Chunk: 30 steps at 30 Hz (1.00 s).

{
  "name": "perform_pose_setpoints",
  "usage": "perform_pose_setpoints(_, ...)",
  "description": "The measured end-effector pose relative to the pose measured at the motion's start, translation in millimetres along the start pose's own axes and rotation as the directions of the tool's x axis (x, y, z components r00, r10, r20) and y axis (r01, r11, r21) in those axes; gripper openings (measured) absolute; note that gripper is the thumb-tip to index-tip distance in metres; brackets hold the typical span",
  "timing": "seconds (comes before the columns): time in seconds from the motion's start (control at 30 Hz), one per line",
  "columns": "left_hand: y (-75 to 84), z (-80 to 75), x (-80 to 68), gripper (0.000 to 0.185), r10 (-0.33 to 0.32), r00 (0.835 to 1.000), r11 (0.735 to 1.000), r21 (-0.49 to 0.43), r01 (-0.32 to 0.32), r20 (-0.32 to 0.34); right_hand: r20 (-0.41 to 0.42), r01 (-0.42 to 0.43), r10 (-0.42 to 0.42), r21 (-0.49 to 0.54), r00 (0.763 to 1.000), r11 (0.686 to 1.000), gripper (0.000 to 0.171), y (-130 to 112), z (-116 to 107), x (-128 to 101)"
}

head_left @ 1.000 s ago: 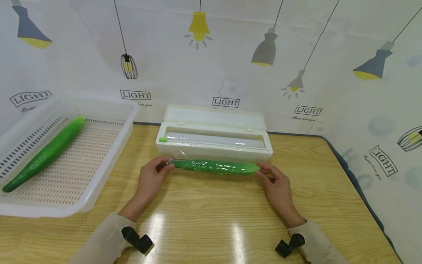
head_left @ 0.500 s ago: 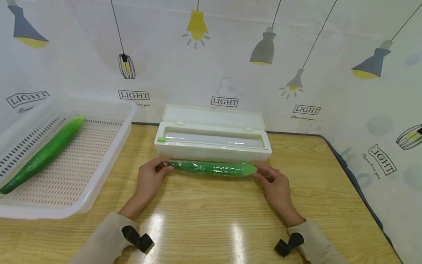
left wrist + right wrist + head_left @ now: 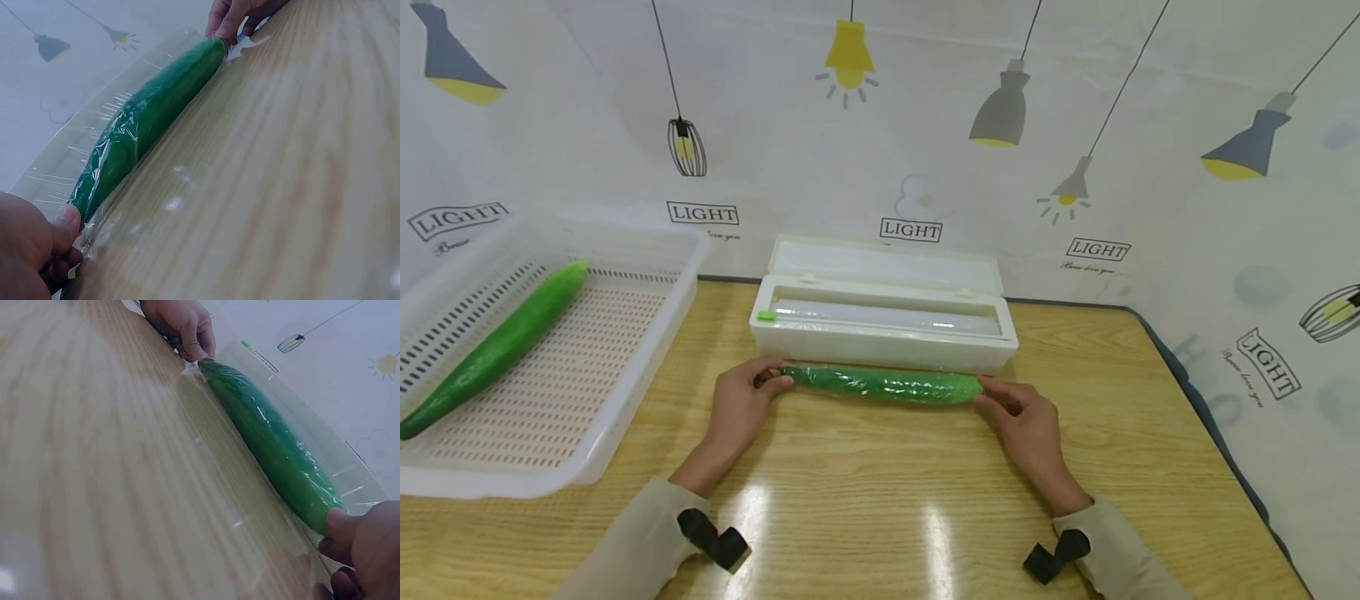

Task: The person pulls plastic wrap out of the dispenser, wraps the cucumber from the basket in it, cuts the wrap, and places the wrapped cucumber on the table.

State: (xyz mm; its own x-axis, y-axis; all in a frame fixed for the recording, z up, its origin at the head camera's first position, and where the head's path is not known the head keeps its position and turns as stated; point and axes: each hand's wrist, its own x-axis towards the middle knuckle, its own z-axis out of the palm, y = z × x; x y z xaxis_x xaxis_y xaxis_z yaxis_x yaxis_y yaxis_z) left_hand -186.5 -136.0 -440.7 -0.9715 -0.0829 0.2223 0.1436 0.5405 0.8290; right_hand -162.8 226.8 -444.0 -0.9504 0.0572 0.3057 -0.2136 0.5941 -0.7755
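Observation:
A long green cucumber (image 3: 880,384), covered in clear cling film (image 3: 219,465), lies crosswise just in front of a white cling film dispenser (image 3: 883,346). My left hand (image 3: 741,407) pinches the film and the dark tip at its left end. At the paler right end, my right hand (image 3: 1026,429) pinches the cucumber between thumb and fingers. In the left wrist view, film stretches past the cucumber over the table on the near side, and the left thumb (image 3: 67,224) presses on the tip. The fingers under the film are partly hidden.
The dispenser's lid (image 3: 887,262) stands raised at the back, with a film roll (image 3: 887,317) inside and a green slider (image 3: 766,316) at its left. A white perforated basket (image 3: 647,350) at the left holds another cucumber (image 3: 497,346). A printed cloth hangs behind the wooden table (image 3: 850,483).
The wrapped cucumber has shifted very slightly toward me, with both hands keeping hold of its ends. The head view has also moved a little. The basket and dispenser stay in place.

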Motion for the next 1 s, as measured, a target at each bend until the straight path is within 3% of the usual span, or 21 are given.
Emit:
perform_pose_setpoints(0.53,-0.2,-2.4,5.0,0.017,0.010,1.000,0.998,0.068,-0.010,0.004,-0.010,0.043,-0.043,0.037,0.999,0.998,0.026,1.8,0.1,0.8)
perform_pose_setpoints(0.77,-8.3,-7.7,6.9,0.023,0.049,0.994,0.996,0.076,-0.056,0.097,0.009,0.076,-0.076,0.004,0.997,0.997,0.027,3.2,1.9,-0.5)
perform_pose_setpoints(1.0,-7.8,-13.7,7.8,0.030,0.046,0.984,0.999,-0.002,-0.046,0.175,0.019,0.092,-0.092,-0.001,0.996,0.996,0.029,5.5,0.4,-0.7)
